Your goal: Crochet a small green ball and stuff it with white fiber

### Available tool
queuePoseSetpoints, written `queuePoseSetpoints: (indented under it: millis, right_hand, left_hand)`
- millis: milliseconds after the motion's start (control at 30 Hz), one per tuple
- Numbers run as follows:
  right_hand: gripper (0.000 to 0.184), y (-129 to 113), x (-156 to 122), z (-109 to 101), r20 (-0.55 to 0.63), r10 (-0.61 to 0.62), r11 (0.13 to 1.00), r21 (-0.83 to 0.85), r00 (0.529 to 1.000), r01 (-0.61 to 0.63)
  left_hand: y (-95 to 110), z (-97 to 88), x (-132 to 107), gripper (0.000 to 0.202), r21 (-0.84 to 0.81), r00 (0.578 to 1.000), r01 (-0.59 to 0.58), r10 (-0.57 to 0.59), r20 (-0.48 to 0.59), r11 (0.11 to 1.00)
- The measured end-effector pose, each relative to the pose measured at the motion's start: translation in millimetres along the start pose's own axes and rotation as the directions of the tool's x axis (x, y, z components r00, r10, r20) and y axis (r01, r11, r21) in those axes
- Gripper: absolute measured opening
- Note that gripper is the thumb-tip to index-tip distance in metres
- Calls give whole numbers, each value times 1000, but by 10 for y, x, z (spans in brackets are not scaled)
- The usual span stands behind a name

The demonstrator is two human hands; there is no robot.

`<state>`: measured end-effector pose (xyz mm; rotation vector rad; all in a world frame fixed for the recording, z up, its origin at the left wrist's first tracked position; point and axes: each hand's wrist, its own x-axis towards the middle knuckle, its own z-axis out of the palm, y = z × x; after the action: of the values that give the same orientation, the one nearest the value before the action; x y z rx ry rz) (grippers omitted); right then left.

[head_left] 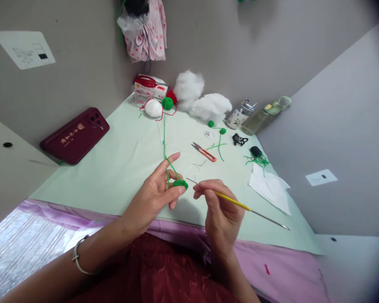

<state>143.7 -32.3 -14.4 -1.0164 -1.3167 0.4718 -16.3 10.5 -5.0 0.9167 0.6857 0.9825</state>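
2 hands (pixel 222 207), 1 hook (pixel 232 200), 1 crochet piece (pixel 180 184), 1 phone (pixel 76 136), 1 snipper (pixel 205 153), 1 bottle (pixel 259 120), 1 hair clip (pixel 239 139), 2 small green balls (pixel 222 131) and 2 wall cards (pixel 321 177) are pictured.

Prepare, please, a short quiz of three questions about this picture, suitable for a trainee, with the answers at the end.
1. What does the right hand hold? A: a pen; B: a yellow-gripped crochet hook; C: a spoon.
2. True or false: the orange-handled snips lie on the table, apart from both hands.
3. Complete: the left hand holds a small ____ yarn piece.

Key: 1 B; 2 true; 3 green.
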Motion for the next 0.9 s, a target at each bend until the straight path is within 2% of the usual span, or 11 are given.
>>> queuePoseSetpoints:
  millis: [167, 300, 433, 533, 600, 700, 800, 900]
  right_hand:
    - [21, 40, -7, 39, 14, 25, 1000, -2, 1000, -25]
    - [18, 49, -2, 44, 24, 45, 999, 4, 999, -45]
    - [14, 30, -8, 41, 80, 85, 996, -11, 993, -85]
    - [11, 33, -29, 53, 83, 164, 985, 36, 983, -167]
    - [9, 56, -46, 65, 77, 264, 954, 125, 962, -272]
    - [12, 105, -61, 80, 89, 400, 867, 287, 912, -408]
    - [16, 131, -46, 98, 121, 453, 781, 423, 883, -459]
    - [20, 126, -17, 126, 181, 474, 703, 512, 862, -494]
  left_hand:
    - [-31, -31, -1, 57, 13, 1000, -2, 1, 24, 1000]
    - [-32, -34, 7, 57, 35, 998, 7, -9, 55, 999]
    - [-46, -42, 20, 53, 64, 999, -19, 17, 28, 998]
    - [-71, -55, 29, 49, 65, 999, -36, 35, 13, 997]
    - [-82, -57, 31, 52, 31, 1000, -15, 14, 27, 999]
    - [-81, -46, 32, 68, -53, 997, 53, -50, 54, 997]
    - [-71, -38, 36, 81, -110, 991, 113, -104, 87, 987]
    - [-59, -48, 45, 84, -161, 975, 194, -173, 137, 968]
